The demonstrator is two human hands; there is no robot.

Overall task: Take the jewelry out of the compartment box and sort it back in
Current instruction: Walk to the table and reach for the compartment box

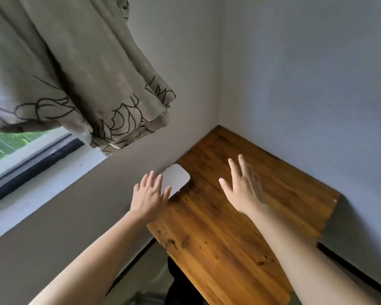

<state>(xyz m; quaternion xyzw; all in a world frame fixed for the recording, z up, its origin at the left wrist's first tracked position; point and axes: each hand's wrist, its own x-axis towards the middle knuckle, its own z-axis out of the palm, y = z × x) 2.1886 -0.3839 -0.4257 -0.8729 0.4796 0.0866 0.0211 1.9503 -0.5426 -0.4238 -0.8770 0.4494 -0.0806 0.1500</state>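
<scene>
A flat white box (177,178) with rounded corners lies shut on the wooden table (218,227), against the wall at the table's left edge. My left hand (149,195) hovers over the box's near left corner, fingers spread, its fingertips overlapping the lid. Spread flat with nothing in it, my right hand (243,187) hangs above the table to the right of the box, apart from it. No jewelry shows anywhere.
The table sits in a room corner, with grey walls on its left and far sides. A patterned curtain (75,73) hangs above a window sill (31,177) at the left. Something dark lies below the table's near edge.
</scene>
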